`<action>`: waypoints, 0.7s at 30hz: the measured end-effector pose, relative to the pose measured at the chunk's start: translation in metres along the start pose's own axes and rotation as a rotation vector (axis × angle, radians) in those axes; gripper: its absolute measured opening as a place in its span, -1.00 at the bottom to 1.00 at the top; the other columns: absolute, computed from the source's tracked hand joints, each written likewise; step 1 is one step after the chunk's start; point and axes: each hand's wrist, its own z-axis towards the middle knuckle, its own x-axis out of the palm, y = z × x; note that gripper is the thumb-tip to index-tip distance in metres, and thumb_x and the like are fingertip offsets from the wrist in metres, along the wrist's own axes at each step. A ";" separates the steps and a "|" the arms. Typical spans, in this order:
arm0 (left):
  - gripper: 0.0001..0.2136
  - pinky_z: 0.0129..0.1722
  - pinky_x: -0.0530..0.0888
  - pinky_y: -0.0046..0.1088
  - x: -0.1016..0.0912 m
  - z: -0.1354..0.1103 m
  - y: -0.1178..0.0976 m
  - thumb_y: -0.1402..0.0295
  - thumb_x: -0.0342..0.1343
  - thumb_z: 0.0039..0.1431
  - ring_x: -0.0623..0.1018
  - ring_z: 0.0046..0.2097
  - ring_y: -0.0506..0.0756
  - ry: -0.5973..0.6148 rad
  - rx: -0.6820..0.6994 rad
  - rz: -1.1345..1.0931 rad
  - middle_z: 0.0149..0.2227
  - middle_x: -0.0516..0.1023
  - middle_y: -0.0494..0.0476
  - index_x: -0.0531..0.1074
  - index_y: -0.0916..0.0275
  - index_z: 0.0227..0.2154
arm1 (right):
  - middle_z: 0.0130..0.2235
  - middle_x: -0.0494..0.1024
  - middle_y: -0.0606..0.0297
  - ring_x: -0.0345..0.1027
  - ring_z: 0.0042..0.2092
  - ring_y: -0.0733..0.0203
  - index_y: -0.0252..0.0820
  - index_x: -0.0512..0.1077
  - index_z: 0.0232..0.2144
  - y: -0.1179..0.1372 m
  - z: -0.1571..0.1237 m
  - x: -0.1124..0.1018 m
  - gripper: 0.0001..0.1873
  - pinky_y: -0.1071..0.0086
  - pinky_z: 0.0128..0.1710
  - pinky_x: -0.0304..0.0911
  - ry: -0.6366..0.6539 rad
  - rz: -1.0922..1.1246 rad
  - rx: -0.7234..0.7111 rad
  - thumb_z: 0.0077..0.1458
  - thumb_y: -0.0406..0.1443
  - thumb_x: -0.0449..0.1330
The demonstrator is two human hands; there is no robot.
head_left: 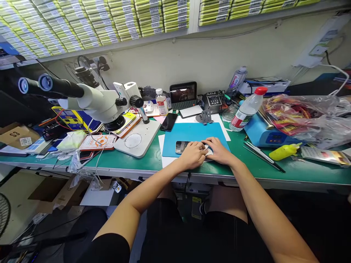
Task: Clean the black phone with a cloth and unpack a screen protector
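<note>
Yellow boxes [149, 18] crowd the shelf along the wall, and below them a microscope [100, 104] leans over the green bench [112, 159]. In front of the person, a blue mat [171, 137] lies on the bench, and on it, flat, rests a slim phone-like device [181, 147], its left end showing and the rest under the hands. The left hand [193, 155] lies over it with fingers bent and close together (there's a ring on one); the right hand [218, 151] curls just beside, at a white piece [209, 150], perhaps cloth or tissue. From here I can't tell whether either hand's fingers grip or merely press.

I'd judge the device light and stiff, its glossy face slippery and easily cracked or scratched, so the long edges look the safest hold, with no hard push mid-face. The white piece seems soft and limp, best pinched at a fold.
</note>
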 end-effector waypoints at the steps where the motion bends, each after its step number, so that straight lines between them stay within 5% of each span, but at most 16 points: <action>1: -0.73 0.11 0.29 -0.18 0.000 -0.002 0.001 0.41 -0.10 0.31 0.39 0.08 0.18 -0.005 0.010 0.003 0.05 0.45 0.17 0.50 0.18 -0.10 | 0.04 0.34 0.05 0.18 0.14 -0.21 -0.02 0.34 0.15 0.000 0.000 0.000 -0.37 -0.09 0.15 0.22 -0.005 -0.002 0.002 0.03 -0.04 0.20; 13: -0.55 0.25 0.20 -0.12 -0.001 -0.047 0.012 0.42 -0.02 0.19 0.35 0.15 0.23 -0.056 0.033 0.024 0.14 0.42 0.21 0.37 0.20 0.16 | 0.07 0.33 0.02 0.16 0.16 -0.27 -0.01 0.31 0.20 0.005 0.000 -0.003 -0.26 -0.14 0.15 0.19 0.010 -0.011 0.023 0.02 0.11 0.19; 21: -0.54 0.30 0.09 0.08 -0.009 -0.081 0.042 0.44 -0.05 0.19 0.27 0.25 0.29 -0.054 -0.218 0.053 0.18 0.41 0.20 0.37 0.17 0.16 | 0.10 0.32 0.03 0.15 0.20 -0.27 0.00 0.29 0.21 0.011 -0.001 -0.008 -0.17 -0.12 0.18 0.18 0.046 0.011 0.066 0.00 0.25 0.14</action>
